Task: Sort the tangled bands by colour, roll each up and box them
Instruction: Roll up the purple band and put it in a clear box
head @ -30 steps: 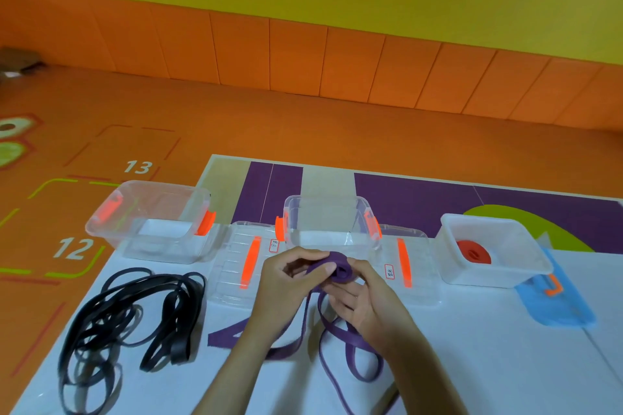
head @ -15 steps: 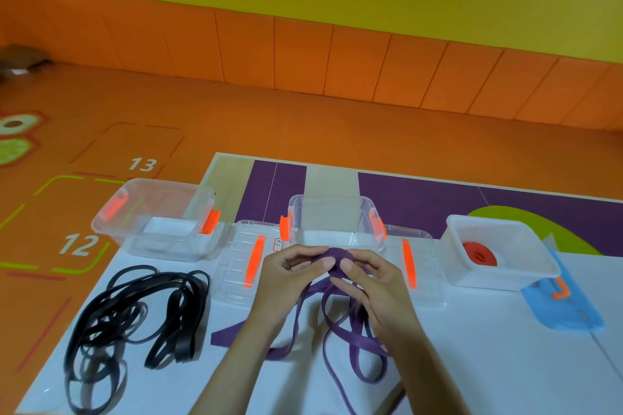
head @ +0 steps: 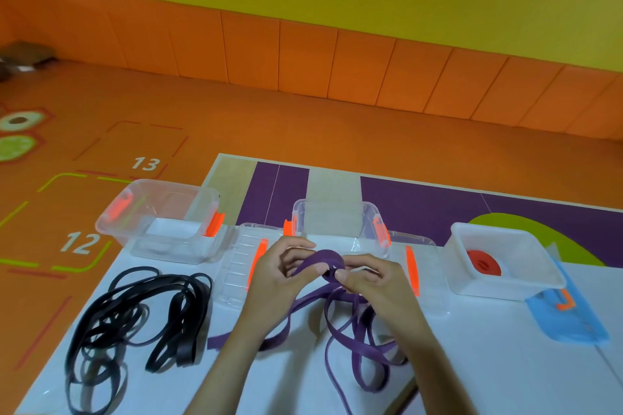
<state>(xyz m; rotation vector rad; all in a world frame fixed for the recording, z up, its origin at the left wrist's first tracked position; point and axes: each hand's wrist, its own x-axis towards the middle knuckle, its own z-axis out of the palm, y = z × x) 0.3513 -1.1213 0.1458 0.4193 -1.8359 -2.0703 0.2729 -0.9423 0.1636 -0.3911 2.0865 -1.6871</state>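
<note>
A purple band lies in loose loops on the white table, its upper end wound into a small roll held above the table between both hands. My left hand pinches the roll's left side and my right hand grips its right side. A heap of black bands lies at the left. A rolled red band sits in the white box at the right. Two clear boxes stand open, one at the left and one behind my hands.
Two clear lids with orange clips lie flat beside the middle box. A blue lid lies under the white box's right side. The table's left edge drops to an orange floor with printed numbers. An orange padded wall runs behind.
The hands have turned the purple roll, taking in more band. The loose loops on the table have shifted a little.
</note>
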